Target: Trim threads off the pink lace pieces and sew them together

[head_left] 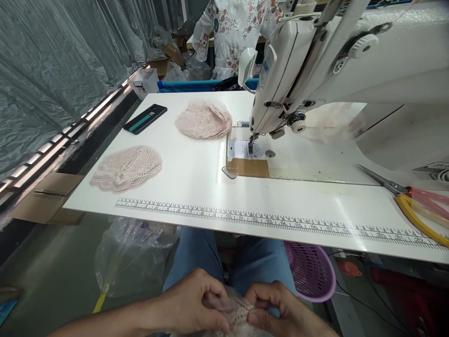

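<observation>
Low in the view, over the lap, my left hand point(199, 304) pinches one side of a pale lace piece point(240, 314). Its other side is between the thumb and fingers of my right hand point(271, 309). The lower part of this lace runs out of the picture. On the white table, a flat beige lace piece point(128, 168) lies at the left. Farther back, a stack of similar lace pieces point(203, 120) rests beside the sewing machine point(280, 89), whose presser foot point(251, 144) stands over the needle plate.
Scissors point(400, 189) with red and yellow handles lie at the table's right. A phone point(145, 119) lies back left. A printed ruler point(266, 219) runs along the table's front edge. Below are a purple basket point(312, 271) and a plastic bag point(135, 257). A person point(235, 37) stands behind.
</observation>
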`<state>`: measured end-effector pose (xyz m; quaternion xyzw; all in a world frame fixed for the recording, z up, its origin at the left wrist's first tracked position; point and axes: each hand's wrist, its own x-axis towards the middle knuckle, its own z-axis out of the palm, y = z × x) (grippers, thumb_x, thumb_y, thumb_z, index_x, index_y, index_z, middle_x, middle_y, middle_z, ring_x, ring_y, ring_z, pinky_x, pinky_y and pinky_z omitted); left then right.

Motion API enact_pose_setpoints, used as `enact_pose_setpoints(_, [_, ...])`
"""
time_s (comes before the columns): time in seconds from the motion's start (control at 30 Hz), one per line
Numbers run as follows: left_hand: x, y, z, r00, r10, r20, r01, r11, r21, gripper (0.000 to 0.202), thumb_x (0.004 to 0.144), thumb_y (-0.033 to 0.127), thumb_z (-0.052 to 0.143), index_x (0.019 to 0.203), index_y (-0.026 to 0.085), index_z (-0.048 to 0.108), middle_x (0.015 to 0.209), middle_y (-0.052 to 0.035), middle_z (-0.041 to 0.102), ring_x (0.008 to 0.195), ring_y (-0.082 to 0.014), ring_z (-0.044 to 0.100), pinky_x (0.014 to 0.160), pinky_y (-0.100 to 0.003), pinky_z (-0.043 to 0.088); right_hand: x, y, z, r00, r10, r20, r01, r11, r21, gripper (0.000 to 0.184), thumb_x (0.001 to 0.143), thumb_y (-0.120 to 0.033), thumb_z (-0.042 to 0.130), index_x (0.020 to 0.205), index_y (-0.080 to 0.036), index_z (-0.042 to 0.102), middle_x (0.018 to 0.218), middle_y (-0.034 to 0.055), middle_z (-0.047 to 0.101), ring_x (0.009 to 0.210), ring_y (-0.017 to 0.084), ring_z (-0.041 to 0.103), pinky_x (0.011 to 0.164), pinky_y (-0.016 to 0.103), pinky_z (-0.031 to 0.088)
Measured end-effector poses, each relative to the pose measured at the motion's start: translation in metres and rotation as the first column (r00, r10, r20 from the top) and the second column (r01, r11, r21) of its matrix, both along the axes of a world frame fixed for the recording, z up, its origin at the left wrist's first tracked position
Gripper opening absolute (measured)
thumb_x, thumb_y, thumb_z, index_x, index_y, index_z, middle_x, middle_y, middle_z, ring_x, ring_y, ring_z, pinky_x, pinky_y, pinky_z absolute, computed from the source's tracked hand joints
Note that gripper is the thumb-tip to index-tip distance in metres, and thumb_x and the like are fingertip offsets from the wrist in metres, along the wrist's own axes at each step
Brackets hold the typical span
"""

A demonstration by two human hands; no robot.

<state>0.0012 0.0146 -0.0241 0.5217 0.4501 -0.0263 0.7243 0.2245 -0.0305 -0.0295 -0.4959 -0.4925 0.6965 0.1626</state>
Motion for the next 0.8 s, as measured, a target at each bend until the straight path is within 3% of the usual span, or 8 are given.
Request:
enact_pose_setpoints(0.13, [-0.001, 0.003, 0.003, 0.998, 0.023, 0.052, -0.012, 0.982, -0.186, 0.032, 0.057, 0.037, 0.081, 0.073, 0.011, 0.073, 0.058, 0.0013, 0.059, 0.051, -0.0073, 0.046, 0.050, -0.017, 0.036, 0.003, 0.002, 0.001, 0.997, 0.046, -0.063, -0.046, 0.999, 0.001, 0.033, 0.084, -0.051, 0.057, 0.075, -0.020, 0.062, 0.067, -0.0026, 0.048, 0.067, 0.014, 0.045, 0.065, 0.025, 0.036])
enact_pose_setpoints(0.3, [-0.001, 0.003, 0.002, 0.996, 0.069, 0.048, -0.054, 0.963, -0.262, 0.032, 0.053, 0.036, 0.084, 0.074, 0.013, 0.076, 0.065, -0.0019, 0.066, 0.057, -0.0107, 0.055, 0.057, -0.019, 0.044, 0.011, 0.000, -0.006, 0.989, 0.145, -0.005, -0.145, 0.989, 0.017, 0.027, 0.088, -0.044, 0.053, 0.081, -0.021, 0.063, 0.074, -0.0008, 0.050, 0.075, 0.017, 0.049, 0.071, 0.027, 0.040])
enact_pose_setpoints(0.5, [0.001, 0.001, -0.001, 0.992, 0.076, 0.099, -0.054, 0.977, -0.204, 0.019, 0.058, 0.024, 0.079, 0.073, 0.013, 0.076, 0.063, 0.0002, 0.066, 0.055, -0.0078, 0.052, 0.053, -0.014, 0.040, 0.013, -0.008, -0.016, 0.981, 0.141, 0.136, -0.146, 0.989, 0.034, 0.025, 0.082, -0.041, 0.062, 0.100, -0.024, 0.064, 0.097, 0.0045, 0.060, 0.092, 0.022, 0.056, 0.085, 0.033, 0.044])
enact_pose_setpoints(0.67, [0.001, 0.002, -0.001, 0.994, 0.054, 0.091, -0.039, 0.986, -0.161, 0.019, 0.062, 0.025, 0.077, 0.076, 0.013, 0.076, 0.067, -0.0006, 0.067, 0.057, -0.0083, 0.053, 0.054, -0.015, 0.040, 0.004, -0.011, -0.021, 0.992, -0.013, 0.122, 0.006, 0.998, 0.057, 0.026, 0.078, -0.047, 0.065, 0.089, -0.024, 0.068, 0.092, 0.0035, 0.062, 0.087, 0.021, 0.059, 0.081, 0.031, 0.047])
enact_pose_setpoints(0.8, [0.000, 0.003, -0.002, 0.996, 0.036, 0.076, -0.027, 0.992, -0.122, 0.021, 0.062, 0.028, 0.078, 0.075, 0.012, 0.076, 0.060, 0.0008, 0.062, 0.053, -0.0068, 0.048, 0.049, -0.014, 0.035, 0.004, -0.005, -0.019, 0.996, 0.045, 0.083, -0.050, 0.997, 0.059, 0.025, 0.081, -0.047, 0.063, 0.086, -0.023, 0.069, 0.086, 0.0022, 0.064, 0.085, 0.020, 0.060, 0.080, 0.030, 0.047])
